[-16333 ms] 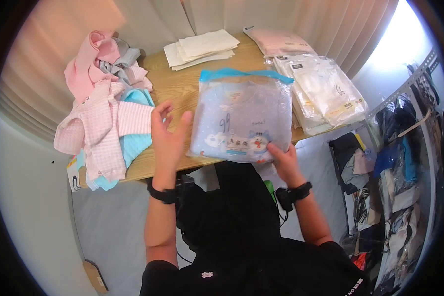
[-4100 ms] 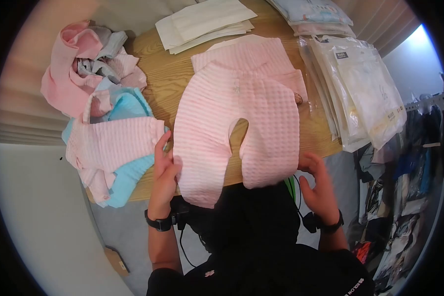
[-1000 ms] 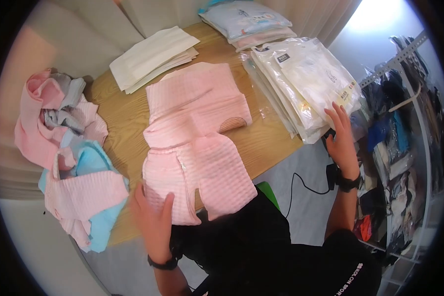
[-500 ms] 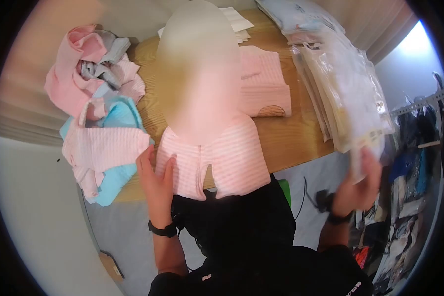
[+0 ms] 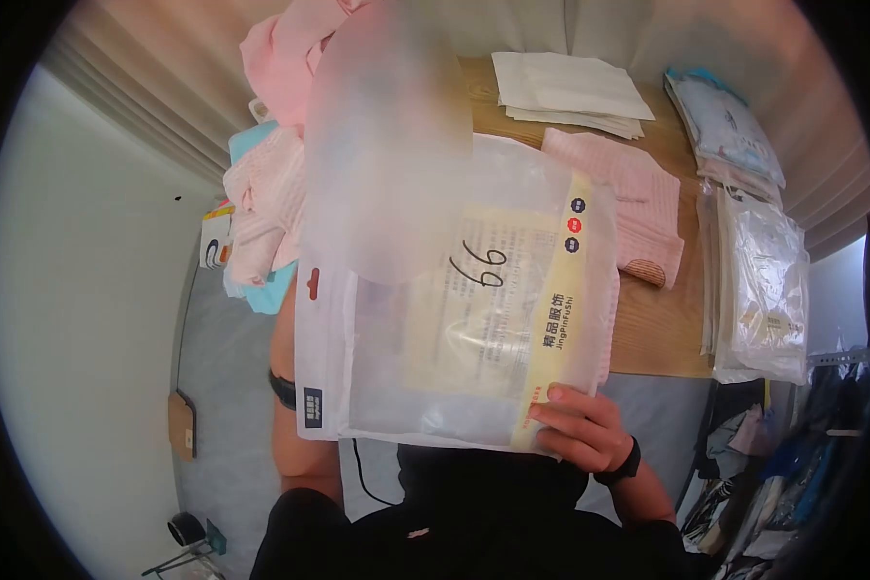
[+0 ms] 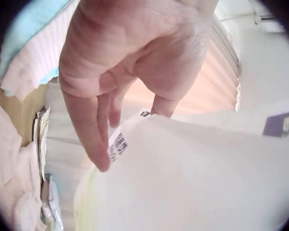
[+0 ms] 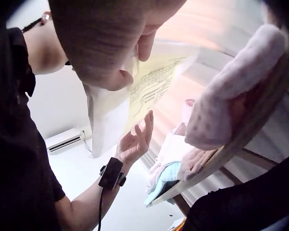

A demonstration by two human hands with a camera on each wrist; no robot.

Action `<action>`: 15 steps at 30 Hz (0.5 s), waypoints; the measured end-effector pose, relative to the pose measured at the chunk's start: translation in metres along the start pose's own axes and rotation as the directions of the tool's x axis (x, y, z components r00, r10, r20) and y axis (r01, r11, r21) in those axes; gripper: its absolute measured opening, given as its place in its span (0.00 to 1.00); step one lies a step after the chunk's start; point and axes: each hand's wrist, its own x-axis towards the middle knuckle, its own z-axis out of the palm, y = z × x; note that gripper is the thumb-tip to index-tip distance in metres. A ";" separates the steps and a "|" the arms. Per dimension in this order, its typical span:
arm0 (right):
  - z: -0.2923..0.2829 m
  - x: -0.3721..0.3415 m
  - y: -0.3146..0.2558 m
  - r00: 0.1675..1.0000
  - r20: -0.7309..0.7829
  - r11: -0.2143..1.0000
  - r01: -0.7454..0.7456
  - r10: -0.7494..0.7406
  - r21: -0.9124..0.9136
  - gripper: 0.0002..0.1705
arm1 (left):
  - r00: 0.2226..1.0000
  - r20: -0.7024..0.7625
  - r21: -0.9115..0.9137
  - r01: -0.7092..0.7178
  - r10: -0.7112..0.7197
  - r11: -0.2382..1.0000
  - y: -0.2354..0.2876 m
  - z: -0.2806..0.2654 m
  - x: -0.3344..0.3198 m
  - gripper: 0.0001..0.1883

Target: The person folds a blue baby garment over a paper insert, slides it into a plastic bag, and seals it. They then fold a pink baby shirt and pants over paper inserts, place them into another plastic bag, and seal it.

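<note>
A frosted plastic garment bag (image 5: 425,396) with a yellow printed strip and handwritten digits is held up in front of the body. My right hand (image 5: 585,430) pinches its lower right corner, fingers on the front face. My left hand (image 7: 133,146) is behind the bag and hidden in the head view. In the left wrist view its fairly straight fingers reach the bag's edge, with the thumb tip hidden behind the plastic. Under the bag, pink knitted clothing (image 5: 648,227) lies on the table (image 5: 662,333), mostly covered. A pale blurred patch hides the bag's upper left.
Pink and light-blue clothes (image 5: 271,184) are heaped at the table's left. White sheets (image 5: 575,92) lie at the back. Bagged clothes (image 5: 730,126) and a stack of clear bags (image 5: 768,290) stand along the right. Packed clothes (image 5: 793,483) hang beyond the table's right edge.
The right hand has drawn a bag off the stack on the right and brought it across the pink clothing. The left hand has moved from beside the clothing to behind the bag.
</note>
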 end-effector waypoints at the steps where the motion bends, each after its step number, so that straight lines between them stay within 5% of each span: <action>1: -0.001 0.000 -0.001 1.000 -0.004 1.000 0.002 -0.002 0.002 0.04 | 1.000 -0.016 0.054 -0.008 0.009 0.999 -0.002 0.000 -0.004 0.26; 7: -0.008 0.003 -0.019 0.988 0.066 0.981 -0.128 0.138 -0.147 0.14 | 0.966 -0.099 0.535 -0.150 0.238 0.831 0.013 0.008 -0.063 0.25; 9: -0.007 0.003 -0.030 0.962 0.067 0.952 -0.249 0.264 -0.176 0.26 | 0.892 -0.040 0.748 -0.272 0.451 0.605 0.035 0.021 -0.093 0.25; 12: -0.026 0.023 -0.060 0.980 0.066 0.981 -0.189 0.186 0.050 0.28 | 0.661 0.241 0.896 -0.432 0.710 0.098 0.069 0.066 -0.141 0.25; 15: -0.034 0.054 -0.104 1.000 0.023 0.875 -0.003 -0.009 0.484 0.26 | 0.454 0.648 0.722 -0.620 0.611 -0.306 0.066 0.130 -0.158 0.24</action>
